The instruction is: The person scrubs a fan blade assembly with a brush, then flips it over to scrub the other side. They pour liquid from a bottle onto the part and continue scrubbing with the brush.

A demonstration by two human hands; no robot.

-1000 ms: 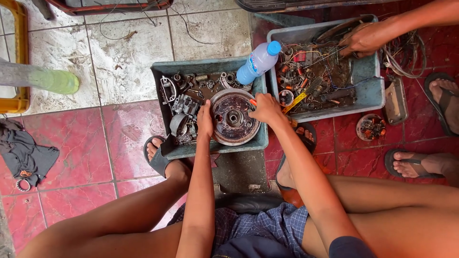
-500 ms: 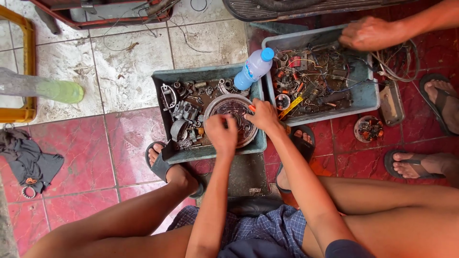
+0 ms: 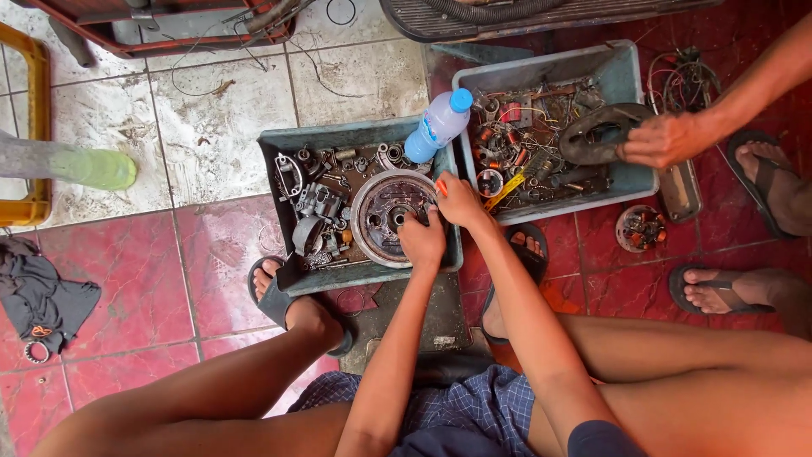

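So we've got both hands on the round metal flywheel-looking disc (image 3: 392,217) sitting in the nearer grey parts tray (image 3: 279,145), right side of it, next to a heap of small engine bits (image 3: 315,211). Our left hand (image 3: 422,241) grips the disc's lower right rim, fingers curled over the edge; our right hand (image 3: 459,200) is clamped on the upper right rim. Looks to us like the get-a-grip step, so lifting it out probably needs a firm two-hand hold and care around the plastic water bottle (image 3: 436,125) leaning right above it. Someone else's hand (image 3: 664,140) holds a dark oval part (image 3: 599,132) over the farther tray (image 3: 630,80)
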